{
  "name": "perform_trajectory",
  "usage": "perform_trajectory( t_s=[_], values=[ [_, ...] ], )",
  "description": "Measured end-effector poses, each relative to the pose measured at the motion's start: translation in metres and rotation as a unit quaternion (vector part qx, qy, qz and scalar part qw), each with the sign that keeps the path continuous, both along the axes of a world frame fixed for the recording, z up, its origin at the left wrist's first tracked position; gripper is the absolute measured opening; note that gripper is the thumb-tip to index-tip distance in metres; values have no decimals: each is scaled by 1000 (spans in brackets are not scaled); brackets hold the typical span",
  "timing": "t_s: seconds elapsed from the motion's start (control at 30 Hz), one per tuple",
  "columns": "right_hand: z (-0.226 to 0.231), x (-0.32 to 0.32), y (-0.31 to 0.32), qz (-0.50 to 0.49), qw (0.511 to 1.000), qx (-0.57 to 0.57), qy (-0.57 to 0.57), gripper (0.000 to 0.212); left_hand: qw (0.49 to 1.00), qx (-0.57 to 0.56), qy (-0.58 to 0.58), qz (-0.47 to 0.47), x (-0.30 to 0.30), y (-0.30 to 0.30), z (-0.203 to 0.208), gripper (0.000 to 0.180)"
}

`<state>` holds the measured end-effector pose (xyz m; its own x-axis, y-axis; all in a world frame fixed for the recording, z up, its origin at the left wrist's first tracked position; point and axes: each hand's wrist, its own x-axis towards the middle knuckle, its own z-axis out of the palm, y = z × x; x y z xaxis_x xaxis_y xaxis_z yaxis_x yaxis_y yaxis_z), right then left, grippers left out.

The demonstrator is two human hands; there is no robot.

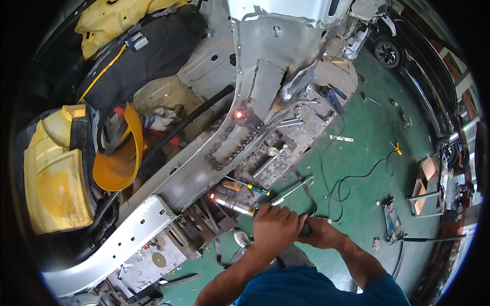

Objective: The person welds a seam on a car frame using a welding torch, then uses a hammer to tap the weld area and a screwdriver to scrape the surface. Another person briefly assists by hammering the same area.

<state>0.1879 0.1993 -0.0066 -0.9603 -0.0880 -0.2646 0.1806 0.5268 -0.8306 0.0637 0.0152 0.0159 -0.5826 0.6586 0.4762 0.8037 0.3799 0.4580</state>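
Note:
My left hand [275, 229] is closed round the neck end of a welding torch [232, 205]. Its metal nozzle points up and left, with a small red glow at the tip. My right hand [322, 233] grips the torch's dark rear handle, just behind the left. Beyond the nozzle lies a bare grey car body panel [194, 173] with a scorched patch and rows of weld spots [237, 145]. One weld spot [239, 114] at the patch's upper end glows red-hot. The nozzle is apart from that spot. My fingers hide part of the torch handle.
A yellow curved shell with a black band [120, 158] sits inside the car body, beside a black bar [194, 117]. A screwdriver [254, 188] and loose tools lie beyond the panel. A cable [344, 183] loops over the green floor; a black car [418, 76] stands far right.

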Motion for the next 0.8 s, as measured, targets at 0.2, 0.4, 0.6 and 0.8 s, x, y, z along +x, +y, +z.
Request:
perform_trajectory(
  t_s=[0.2,0.4,0.6,0.8],
  values=[
    [-35,12,-29,103,987,10,-125,50,990,-111,-76,28,41,-52,-27,35],
    [-48,10,-59,208,970,44,-122,53,979,-151,-115,71,71,-93,-50,46],
    [-58,12,-79,226,970,17,-92,55,980,-135,-127,75,78,-117,-53,47],
    [-62,15,-96,194,979,13,-57,53,977,-153,-127,80,77,-131,-51,47]
  ],
)
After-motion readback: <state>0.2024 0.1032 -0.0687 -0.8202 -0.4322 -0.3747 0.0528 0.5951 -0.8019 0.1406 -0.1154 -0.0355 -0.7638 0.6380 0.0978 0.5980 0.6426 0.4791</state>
